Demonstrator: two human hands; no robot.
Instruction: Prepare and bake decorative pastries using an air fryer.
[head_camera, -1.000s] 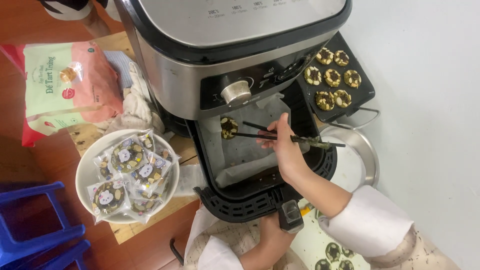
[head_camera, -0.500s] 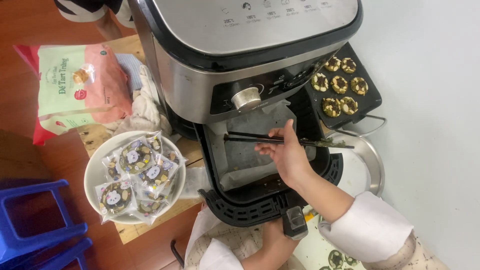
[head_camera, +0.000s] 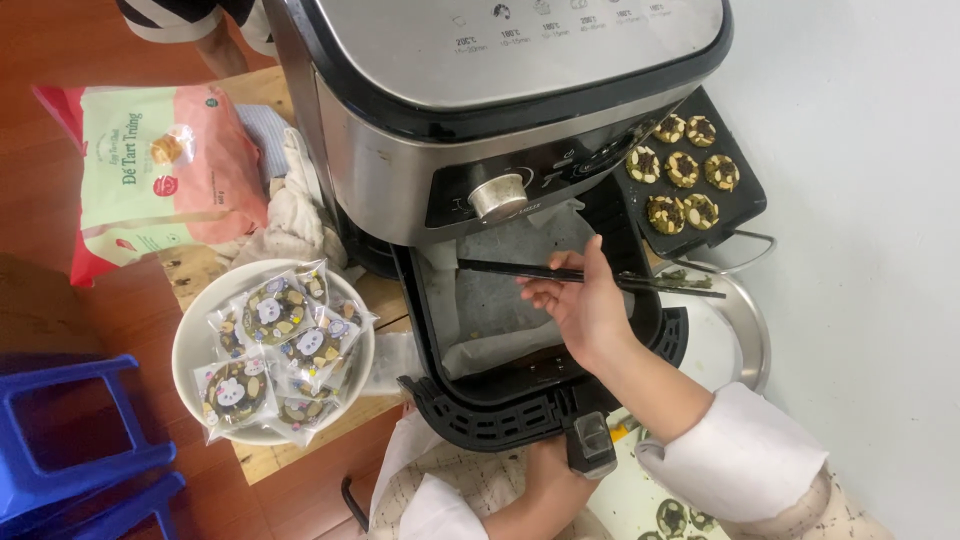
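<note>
A: Surface?

B: Red-brown wooden floor. A big silver and black air fryer sits on it, white wall to its right. A pale wooden board lies at the fryer's lower left, carrying a round white plate piled with cookies in clear wrappers. Pink and green snack bag left of the fryer, a white cloth between bag and fryer. Blue plastic stool far lower left.

A: The drawer?

B: The black fryer drawer is pulled out in front of the fryer and lined with white baking paper. Black tray of nut-topped cookies right of the fryer, round metal pan just below it.

A: Hands?

B: Right hand is over the drawer, fingers curled shut around a pair of long dark chopsticks lying level across the paper, tips pointing left. Left hand is below the drawer, closed on the drawer's black handle. White sleeves on both arms.

A: Anyone else?

B: Part of another person at the top edge, behind the fryer.
</note>
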